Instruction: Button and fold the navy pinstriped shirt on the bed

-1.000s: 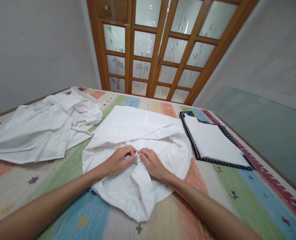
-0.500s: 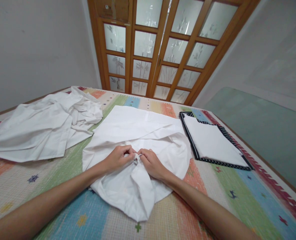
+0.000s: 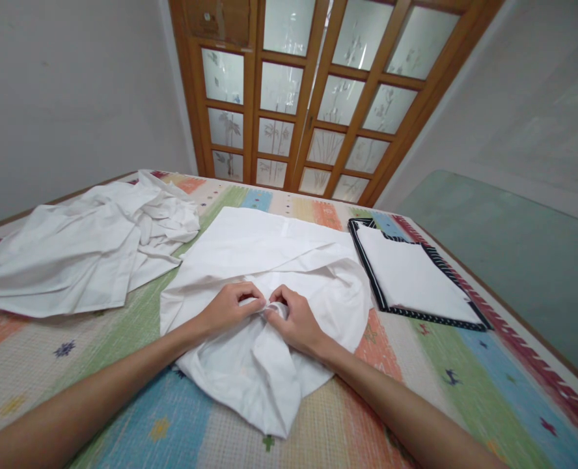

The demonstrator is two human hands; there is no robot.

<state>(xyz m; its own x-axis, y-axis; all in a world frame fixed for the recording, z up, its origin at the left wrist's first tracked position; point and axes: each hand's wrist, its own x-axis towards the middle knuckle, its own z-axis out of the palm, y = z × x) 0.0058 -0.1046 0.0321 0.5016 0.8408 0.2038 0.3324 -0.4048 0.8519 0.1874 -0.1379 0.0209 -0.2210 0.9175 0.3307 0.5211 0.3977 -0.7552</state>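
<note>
A white cloth garment [image 3: 269, 241], perhaps a shirt, lies spread over the middle of the table, its near end bunched and creased. My left hand [image 3: 231, 305] pinches a gathered bit of its fabric between thumb and fingers. Right beside it, my right hand [image 3: 293, 317] grips the same gathered part, thumb pressed towards the curled index finger. The fingertips of both hands almost meet. Below them a loose fold of the cloth hangs down to a point near the table's front. Any small fastening between the fingertips is hidden.
On the left a crumpled heap of white cloth [image 3: 74, 247] lies on the striped, patterned tablecloth [image 3: 172, 404]. A folded white cloth with black patterned edging [image 3: 416, 273] rests at right. Behind the table stand wooden doors with glass panes [image 3: 293, 120]; a pale green panel [image 3: 504, 241] is at right.
My right hand has turned and lifted slightly, its thumb now showing on top of the fabric. The gathered cloth between my hands has shifted a little; my left hand stays nearly in place.
</note>
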